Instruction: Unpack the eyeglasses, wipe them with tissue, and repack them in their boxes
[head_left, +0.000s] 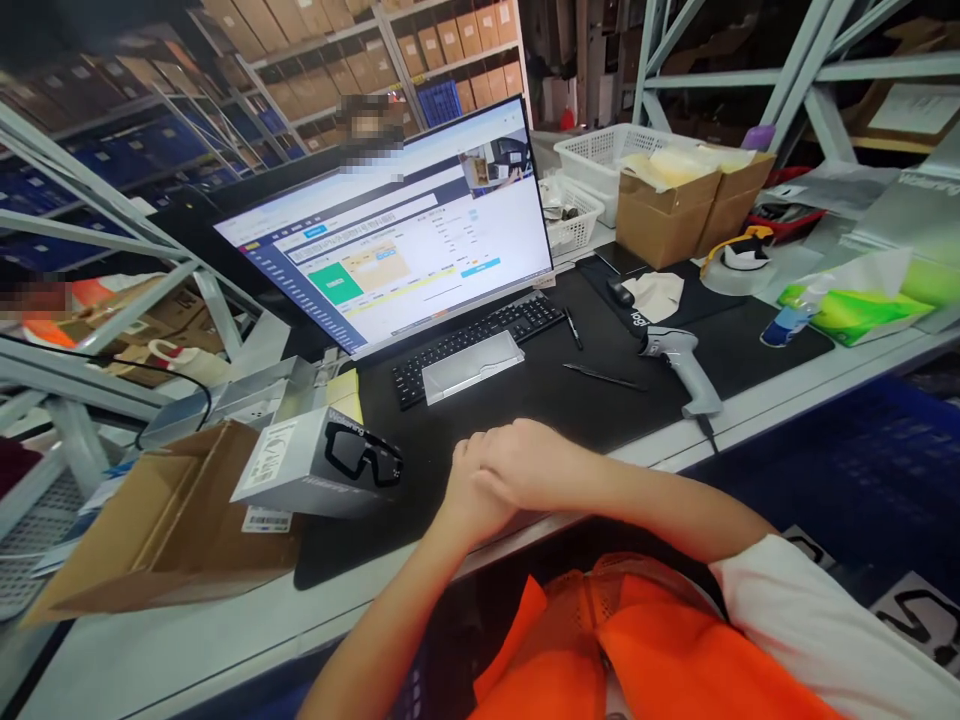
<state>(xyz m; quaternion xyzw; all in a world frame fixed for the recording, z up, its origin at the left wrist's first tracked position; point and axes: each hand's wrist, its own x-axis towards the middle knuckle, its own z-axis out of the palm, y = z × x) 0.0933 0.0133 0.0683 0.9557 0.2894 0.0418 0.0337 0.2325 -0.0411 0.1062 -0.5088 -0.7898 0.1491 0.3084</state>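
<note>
My left hand (pixel 474 505) and my right hand (pixel 529 462) are clasped together at the front edge of the black desk mat (pixel 420 530). The right one lies over the left, its fingers folded round it, and most of the left fingers are hidden. No object shows between them. Just beyond them, a clear plastic case (pixel 474 368) rests against the black keyboard (pixel 517 318). To the left stands a grey box (pixel 307 480) with sunglasses pictured on it. A grey barcode scanner (pixel 682 368) lies to the right, with a black pen (pixel 604 377) nearer.
A lit monitor (pixel 405 250) rises behind the keyboard. An open cardboard box (pixel 165 530) occupies the left side. At the right are a tissue pack (pixel 855 310), a spray bottle (pixel 791 315), a tape dispenser (pixel 739 262), cardboard boxes (pixel 667 215) and a white basket (pixel 592 160).
</note>
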